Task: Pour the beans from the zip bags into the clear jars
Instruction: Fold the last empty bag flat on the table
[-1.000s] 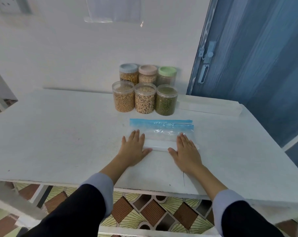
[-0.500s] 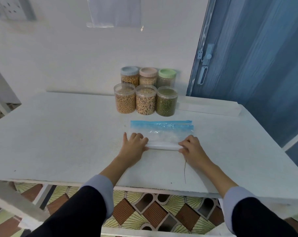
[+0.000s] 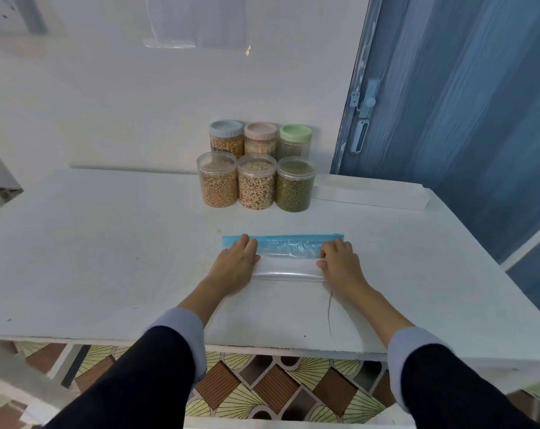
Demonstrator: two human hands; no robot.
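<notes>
An empty clear zip bag (image 3: 289,243) with a blue zip strip lies flat on the white table (image 3: 107,258), its near part rolled into a tube. My left hand (image 3: 235,265) rests over the roll's left end, fingers stretched onto the blue strip. My right hand (image 3: 340,262) grips the roll's right end with curled fingers and thumb. Behind the bag stand three lidless clear jars: yellow beans (image 3: 217,187), speckled beans (image 3: 257,187) and green beans (image 3: 294,189). Three lidded jars stand behind them, one with a blue lid (image 3: 226,138), one pink (image 3: 260,138), one green (image 3: 295,140).
A long white strip (image 3: 371,197) lies at the table's back right. A blue door (image 3: 463,119) stands close on the right, the white wall behind the jars. A thin crack (image 3: 329,311) marks the table near its front edge, above a patterned tile floor (image 3: 278,388).
The flat bag has been rolled up from its near edge toward the zip strip. Both hands have moved away from me with the roll, and the fingers went from flat to gripping.
</notes>
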